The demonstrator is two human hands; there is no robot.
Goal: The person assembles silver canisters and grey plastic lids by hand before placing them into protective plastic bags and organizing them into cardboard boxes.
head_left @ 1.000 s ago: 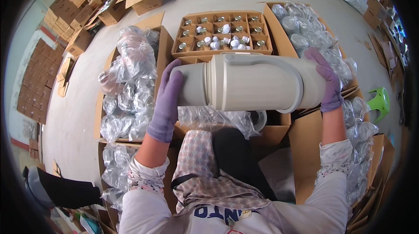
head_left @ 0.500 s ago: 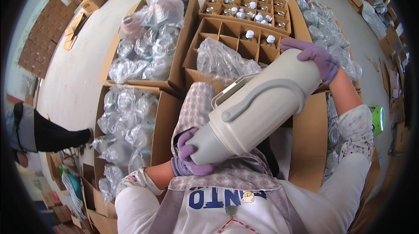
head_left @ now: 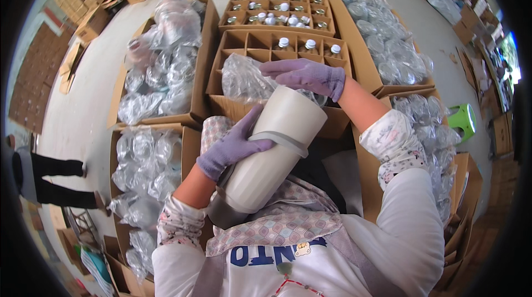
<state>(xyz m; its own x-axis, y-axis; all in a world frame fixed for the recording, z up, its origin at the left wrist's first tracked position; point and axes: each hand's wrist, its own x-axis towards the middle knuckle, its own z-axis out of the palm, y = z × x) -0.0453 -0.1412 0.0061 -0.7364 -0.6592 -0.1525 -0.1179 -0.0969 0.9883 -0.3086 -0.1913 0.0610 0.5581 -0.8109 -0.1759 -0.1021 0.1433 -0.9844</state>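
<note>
A large off-white vacuum flask (head_left: 263, 172) with a grey carrying handle (head_left: 284, 142) lies tilted in front of my chest, its wide end pointing away and to the right. My left hand (head_left: 230, 146), in a purple glove, grips its left side close to the handle. Over the flask's far end, my right hand (head_left: 307, 76), gloved likewise, is held flat with its fingers stretched to the left. Whether it touches the flask I cannot tell. Just beyond these fingers, a clear plastic bag (head_left: 241, 81) rests on a divided carton (head_left: 221, 89).
White-capped bottles (head_left: 308, 47) stand in the divided carton, with another bottle carton (head_left: 280, 30) behind it. Open boxes of plastic-wrapped items (head_left: 147, 155) flank me on both sides. A green stool-like object (head_left: 461, 121) is at the right; a person (head_left: 61, 180) is at the left.
The flask has turned and moved left and nearer to me. My left hand has shifted from its grey end to its side. My right hand has moved left, its fingers now stretched flat.
</note>
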